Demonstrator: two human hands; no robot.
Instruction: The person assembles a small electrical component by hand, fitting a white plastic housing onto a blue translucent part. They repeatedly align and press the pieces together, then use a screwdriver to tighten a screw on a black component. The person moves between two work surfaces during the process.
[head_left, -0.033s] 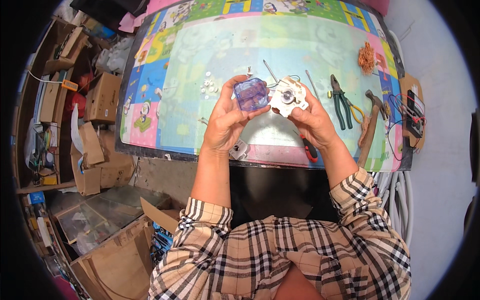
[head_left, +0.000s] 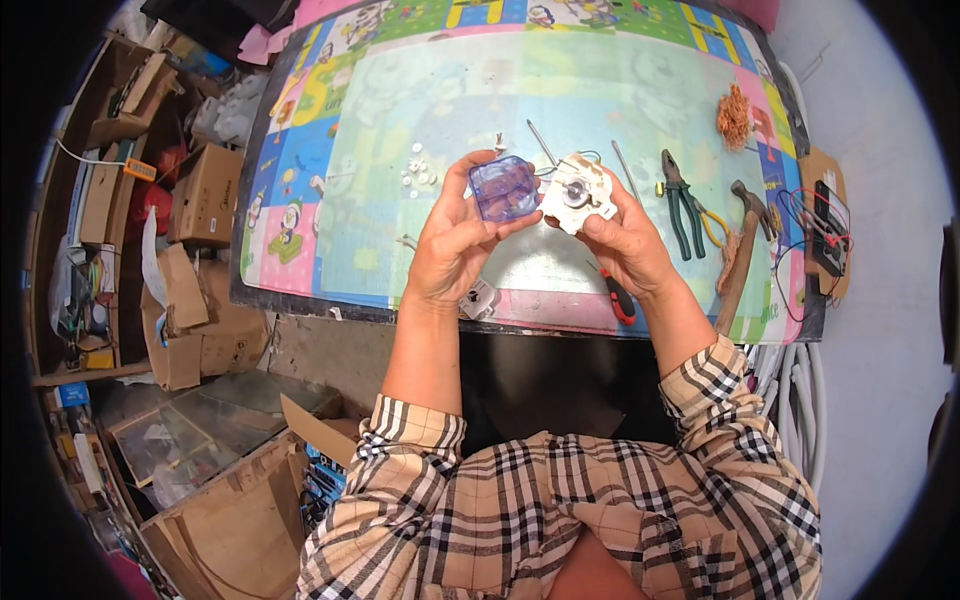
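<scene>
Head view: the left hand [head_left: 450, 240] grips a see-through blue case [head_left: 503, 188] with its thumb and fingers. The right hand [head_left: 632, 250] grips a white part [head_left: 565, 212] with a round middle, right next to the case. Both are held up over the table [head_left: 420, 100]. Little white bits [head_left: 424, 178] lie left of the left hand. A red and black tool [head_left: 620, 298] lies between the wrists, near the right one. Pliers [head_left: 678, 200] and a hammer [head_left: 740, 245] lie right of the right hand.
</scene>
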